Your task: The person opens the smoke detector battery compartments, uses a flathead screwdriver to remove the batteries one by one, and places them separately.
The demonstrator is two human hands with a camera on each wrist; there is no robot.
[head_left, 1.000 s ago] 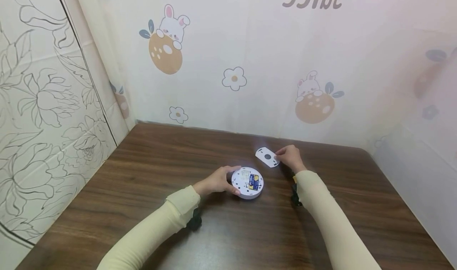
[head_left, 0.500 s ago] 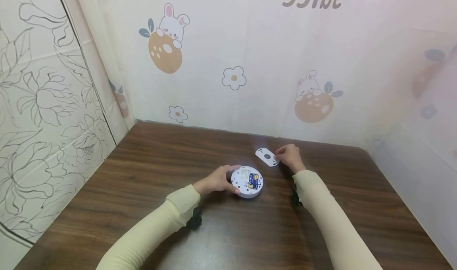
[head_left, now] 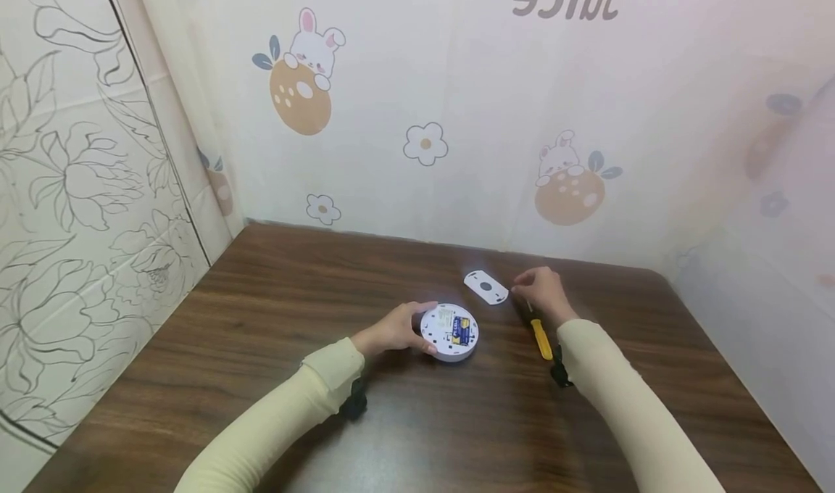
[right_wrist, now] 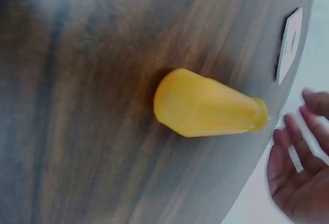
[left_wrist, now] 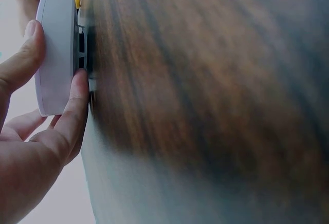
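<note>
Well, the left hand (head_left: 394,328) gripped the disc (head_left: 441,337) between thumb and fingers. A plate (head_left: 476,280) lay behind and right of the disc; farther right were a screwdriver (head_left: 541,339) and the right hand (head_left: 544,291), empty, fingers loosely bent.

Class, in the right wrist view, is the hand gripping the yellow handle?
No, the right hand is apart from the yellow handle, which lies on the table.

The person's left hand (head_left: 394,328) and right hand (head_left: 546,293) are bare, with long, plain, pale cream sleeves (head_left: 270,417) ending in wider, creased cuffs (head_left: 335,366). A black device (head_left: 354,400) sits at the left cuff and another black device (head_left: 560,372) at the right cuff (head_left: 580,337), their details too small to make out.
</note>
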